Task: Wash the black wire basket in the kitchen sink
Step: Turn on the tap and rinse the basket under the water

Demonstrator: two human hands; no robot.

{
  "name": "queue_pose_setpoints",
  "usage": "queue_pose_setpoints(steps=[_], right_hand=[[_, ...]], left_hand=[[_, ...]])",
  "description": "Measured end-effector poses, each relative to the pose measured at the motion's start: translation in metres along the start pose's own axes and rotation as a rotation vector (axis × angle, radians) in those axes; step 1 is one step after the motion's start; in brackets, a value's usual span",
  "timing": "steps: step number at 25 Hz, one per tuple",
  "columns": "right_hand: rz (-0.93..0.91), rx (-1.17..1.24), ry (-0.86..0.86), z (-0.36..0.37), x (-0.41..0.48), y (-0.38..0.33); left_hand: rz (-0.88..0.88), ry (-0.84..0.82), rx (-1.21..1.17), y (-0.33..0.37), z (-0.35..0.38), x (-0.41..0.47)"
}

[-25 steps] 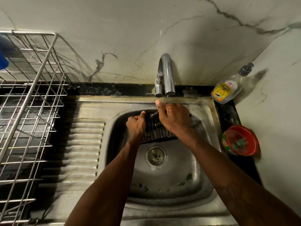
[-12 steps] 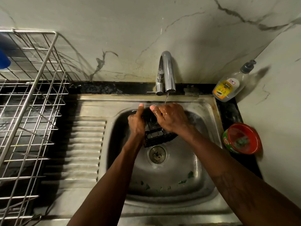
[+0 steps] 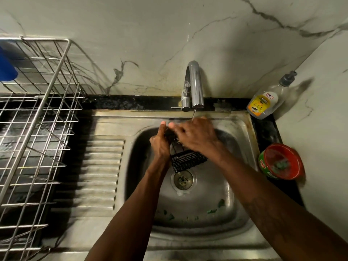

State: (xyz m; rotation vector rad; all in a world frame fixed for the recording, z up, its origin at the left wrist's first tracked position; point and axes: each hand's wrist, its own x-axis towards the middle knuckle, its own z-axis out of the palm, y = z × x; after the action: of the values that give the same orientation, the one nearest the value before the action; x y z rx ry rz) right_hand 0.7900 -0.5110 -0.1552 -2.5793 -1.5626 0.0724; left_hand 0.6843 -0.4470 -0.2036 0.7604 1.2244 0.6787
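Fingers (image 3: 176, 129) of two hands grip one black wire basket (image 3: 188, 160)

A black stone desk (image 3: 131, 103) carries a steel sink (image 3: 239, 187) with a ribbed drainboard (image 3: 101, 164) on its left side. On the desk's left part stands a wire dish rack (image 3: 35, 117). At the right, a soap bottle (image 3: 267, 101) lies tilted against the wall corner, with a red tub (image 3: 282, 162) nearer.

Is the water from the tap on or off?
On. A thin stream runs from the tap spout down onto the right hand over the sink.
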Motion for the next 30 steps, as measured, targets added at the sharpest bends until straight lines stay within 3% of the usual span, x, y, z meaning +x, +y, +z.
queue_pose_setpoints(steps=[3, 7, 8, 11, 13, 15, 17, 20, 23, 25, 30], right_hand=[[0.180, 0.100, 0.044, -0.007, 0.007, 0.025], [0.245, 0.189, 0.114, 0.000, 0.010, 0.010], [0.228, 0.163, 0.087, 0.001, 0.013, 0.010], [0.106, 0.251, 0.022, -0.003, 0.024, 0.015], [0.007, 0.339, -0.018, -0.001, 0.027, 0.003], [-0.025, 0.417, -0.056, 0.003, 0.031, -0.015], [0.051, 0.419, -0.008, 0.000, 0.035, -0.021], [0.365, 0.321, -0.013, 0.002, 0.024, -0.011], [0.691, 0.660, -0.239, 0.028, -0.009, -0.020], [0.782, 0.752, -0.295, 0.048, -0.017, -0.036], [0.861, 0.702, -0.457, 0.058, 0.020, -0.050]], left_hand=[[-0.003, 0.022, -0.051, -0.005, -0.001, 0.006], [-0.003, 0.046, 0.016, 0.001, -0.002, -0.015], [0.044, -0.012, 0.121, 0.003, -0.008, -0.014], [0.163, -0.412, 0.572, 0.028, -0.021, -0.010], [0.172, -0.494, 0.778, 0.046, -0.014, -0.009], [0.046, -0.403, 0.659, 0.052, 0.003, -0.017], [-0.061, -0.154, 0.471, 0.043, 0.016, -0.023], [-0.134, 0.089, 0.248, 0.033, 0.014, -0.017], [-0.219, 0.249, 0.134, 0.027, -0.002, -0.001], [-0.227, 0.368, 0.149, 0.021, -0.012, 0.008], [-0.299, 0.325, 0.062, 0.030, -0.026, 0.015]])
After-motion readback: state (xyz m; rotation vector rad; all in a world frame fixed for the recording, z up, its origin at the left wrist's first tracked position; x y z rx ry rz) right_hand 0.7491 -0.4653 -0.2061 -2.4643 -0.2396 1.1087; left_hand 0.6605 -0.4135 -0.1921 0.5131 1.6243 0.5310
